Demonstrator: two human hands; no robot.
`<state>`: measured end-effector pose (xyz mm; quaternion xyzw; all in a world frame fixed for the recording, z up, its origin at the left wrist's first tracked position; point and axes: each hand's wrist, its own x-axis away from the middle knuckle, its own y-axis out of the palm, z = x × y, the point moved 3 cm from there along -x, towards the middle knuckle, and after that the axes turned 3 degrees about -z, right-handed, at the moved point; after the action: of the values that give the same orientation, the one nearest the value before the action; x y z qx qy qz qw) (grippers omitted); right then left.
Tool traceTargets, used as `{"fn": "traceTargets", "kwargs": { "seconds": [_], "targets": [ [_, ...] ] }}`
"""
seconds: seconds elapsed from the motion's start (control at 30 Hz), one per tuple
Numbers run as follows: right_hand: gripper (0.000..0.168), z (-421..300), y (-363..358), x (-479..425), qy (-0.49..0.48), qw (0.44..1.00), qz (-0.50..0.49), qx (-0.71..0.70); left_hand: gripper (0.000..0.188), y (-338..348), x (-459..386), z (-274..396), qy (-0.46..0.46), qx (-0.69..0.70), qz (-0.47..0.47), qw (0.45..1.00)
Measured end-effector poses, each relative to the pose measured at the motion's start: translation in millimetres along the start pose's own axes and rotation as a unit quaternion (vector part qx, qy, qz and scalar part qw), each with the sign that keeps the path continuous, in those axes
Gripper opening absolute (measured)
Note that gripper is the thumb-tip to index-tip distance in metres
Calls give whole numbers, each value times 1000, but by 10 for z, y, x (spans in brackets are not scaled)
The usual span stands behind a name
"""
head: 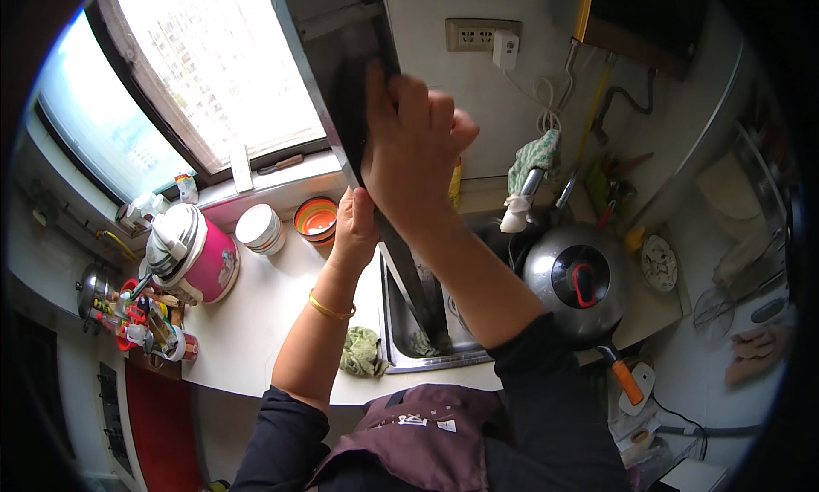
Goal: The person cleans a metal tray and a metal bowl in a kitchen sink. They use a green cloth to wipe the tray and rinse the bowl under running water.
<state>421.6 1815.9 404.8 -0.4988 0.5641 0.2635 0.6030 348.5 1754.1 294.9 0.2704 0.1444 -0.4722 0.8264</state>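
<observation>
A long dark flat metal panel stands tilted upright, its lower end in the stainless steel sink. My left hand, with a gold bangle on its wrist, grips the panel's near edge, thumb uppermost. My right hand lies against the panel's dark face, higher up, slightly blurred; whether it holds anything under its curled fingers cannot be told. A crumpled green cloth lies on the counter beside the sink, and another greenish cloth is at the panel's foot inside the basin.
Stacked white bowls, orange-striped bowls and a pink rice cooker stand on the left of the counter. A faucet with cloth wrapped on it and a large lidded wok are at the right. A window is behind.
</observation>
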Motion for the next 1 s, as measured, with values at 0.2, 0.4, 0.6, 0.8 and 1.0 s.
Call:
{"fn": "traceTargets", "kwargs": {
  "seconds": [0.2,0.4,0.6,0.8,1.0],
  "targets": [
    [44,15,15,599,-17,996,-80,-37,78,-135,-17,-19,-38,-23,-16,999],
    [38,-91,-52,338,-36,997,31,-66,89,-63,-28,70,-48,15,-46,998],
    [28,-286,-110,-389,-54,990,85,-101,83,-173,52,8,-114,30,-11,993],
    [29,-213,70,448,-80,989,26,-121,79,-278,18,51,-58,-66,-28,996],
    [32,-143,55,743,-116,977,-35,-177,66,-335,-58,66,-16,62,12,998]
  ]
}}
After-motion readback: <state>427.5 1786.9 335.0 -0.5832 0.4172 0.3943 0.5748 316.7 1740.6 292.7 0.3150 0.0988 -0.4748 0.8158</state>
